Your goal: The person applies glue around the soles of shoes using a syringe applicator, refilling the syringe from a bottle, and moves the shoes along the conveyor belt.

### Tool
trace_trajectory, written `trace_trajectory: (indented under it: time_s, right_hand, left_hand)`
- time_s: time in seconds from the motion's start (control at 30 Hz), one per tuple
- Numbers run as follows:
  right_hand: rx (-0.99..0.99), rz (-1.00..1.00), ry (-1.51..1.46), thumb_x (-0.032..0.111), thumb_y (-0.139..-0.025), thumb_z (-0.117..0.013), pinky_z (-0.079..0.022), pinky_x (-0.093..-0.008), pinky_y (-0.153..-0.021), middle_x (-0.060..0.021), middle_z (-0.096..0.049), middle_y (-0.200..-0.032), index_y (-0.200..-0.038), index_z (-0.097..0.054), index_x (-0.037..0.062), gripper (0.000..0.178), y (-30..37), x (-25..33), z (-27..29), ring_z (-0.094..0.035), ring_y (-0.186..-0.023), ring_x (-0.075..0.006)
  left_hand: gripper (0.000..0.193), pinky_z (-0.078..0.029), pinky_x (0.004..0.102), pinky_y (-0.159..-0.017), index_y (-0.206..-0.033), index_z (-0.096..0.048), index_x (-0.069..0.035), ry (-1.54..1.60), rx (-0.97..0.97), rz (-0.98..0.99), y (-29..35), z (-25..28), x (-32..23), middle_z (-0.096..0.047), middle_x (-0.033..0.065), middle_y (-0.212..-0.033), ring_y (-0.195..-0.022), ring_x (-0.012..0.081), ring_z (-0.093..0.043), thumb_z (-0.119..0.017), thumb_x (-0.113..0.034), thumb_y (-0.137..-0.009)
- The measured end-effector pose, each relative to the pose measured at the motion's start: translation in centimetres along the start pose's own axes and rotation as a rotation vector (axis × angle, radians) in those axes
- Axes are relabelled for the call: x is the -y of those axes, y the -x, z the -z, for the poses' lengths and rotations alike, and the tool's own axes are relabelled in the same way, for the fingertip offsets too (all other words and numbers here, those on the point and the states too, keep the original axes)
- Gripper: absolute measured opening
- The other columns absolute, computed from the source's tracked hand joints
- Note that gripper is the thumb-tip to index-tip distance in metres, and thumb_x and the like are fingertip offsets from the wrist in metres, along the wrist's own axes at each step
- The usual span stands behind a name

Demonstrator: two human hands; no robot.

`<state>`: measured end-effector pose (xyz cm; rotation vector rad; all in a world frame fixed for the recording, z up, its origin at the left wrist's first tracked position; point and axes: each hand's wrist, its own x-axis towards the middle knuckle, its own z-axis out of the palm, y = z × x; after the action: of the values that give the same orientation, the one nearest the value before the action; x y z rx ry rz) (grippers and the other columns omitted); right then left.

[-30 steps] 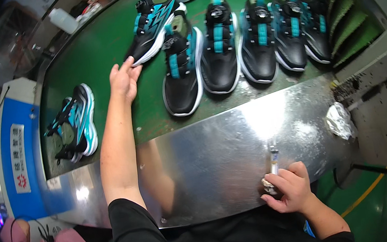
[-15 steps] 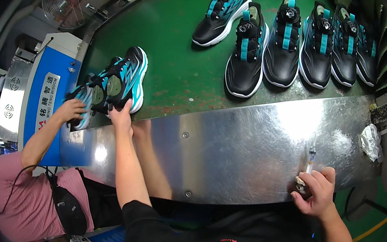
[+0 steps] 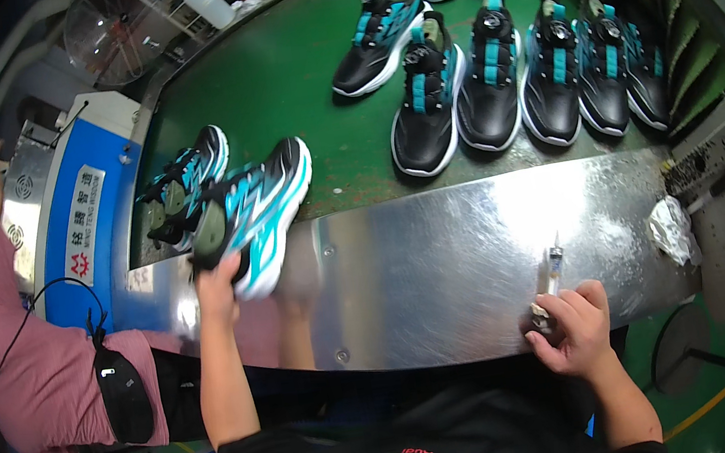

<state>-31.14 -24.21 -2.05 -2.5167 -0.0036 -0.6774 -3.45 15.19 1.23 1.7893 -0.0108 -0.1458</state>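
My left hand (image 3: 218, 290) grips a black, white and turquoise sneaker (image 3: 266, 217) by its heel. The shoe is tilted, toe pointing away to the upper right, its white and turquoise sole side showing, over the near edge of the green surface (image 3: 331, 175). On the metal ledge (image 3: 418, 284), my right hand (image 3: 576, 326) is curled around a syringe (image 3: 550, 273) with a clear barrel and a thin tip pointing away from me. A small beige lump (image 3: 539, 311) shows by the thumb and index finger; part of the syringe is hidden under the fingers.
Another sneaker pair (image 3: 187, 182) stands at the left beside a blue and white machine (image 3: 92, 206). Several matching sneakers (image 3: 489, 81) line the right. Green bristly flaps (image 3: 681, 38) and crumpled foil (image 3: 673, 232) are at far right. A co-worker in pink (image 3: 46, 367) stands left.
My left hand has lifted the sneaker from the green surface and drawn it nearer and rightward. The co-worker's hand has left the shoes and reached up toward the machine. My right hand keeps the syringe.
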Motion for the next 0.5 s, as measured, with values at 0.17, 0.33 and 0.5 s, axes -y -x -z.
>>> trace_trajectory:
  time_s: [0.17,0.33,0.5]
  right_hand:
    - [-0.012,0.015,-0.079,0.022,-0.061,-0.071,-0.036,-0.0331,-0.063,-0.0033,-0.057,-0.075,-0.095,-0.063,0.0089,0.037,-0.2,0.0,0.6,-0.045,-0.066,-0.0229]
    - [-0.014,-0.282,-0.381,0.007,-0.061,-0.075,-0.042,-0.0313,-0.060,-0.0083,-0.058,-0.078,-0.101,-0.061,0.0037,0.042,1.5,-0.4,1.5,-0.049,-0.066,-0.0232]
    - [-0.015,-0.360,-0.469,0.007,-0.069,-0.074,-0.045,-0.0276,-0.066,-0.0086,-0.057,-0.082,-0.106,-0.058,0.0022,0.041,3.1,-1.3,3.7,-0.056,-0.073,-0.0189]
  left_hand:
    - [0.097,-0.038,0.0367,-0.099,-0.141,-0.016,-0.001,-0.071,0.103,-0.146,10.6,-3.6,-0.5,-0.047,0.0138,-0.127,-0.115,0.0248,-0.049,-0.078,-0.011,-0.066]
    - [0.092,-0.047,0.0416,-0.091,-0.137,-0.020,-0.004,0.399,0.342,0.018,13.3,-6.7,-1.5,-0.038,0.0159,-0.129,-0.117,0.0291,-0.046,-0.076,-0.012,-0.064]
    - [0.036,-0.044,0.0223,-0.066,-0.121,-0.047,-0.002,0.167,0.075,-0.045,0.1,-4.4,1.4,-0.056,0.0046,-0.102,-0.084,0.0105,-0.054,-0.053,-0.017,-0.089]
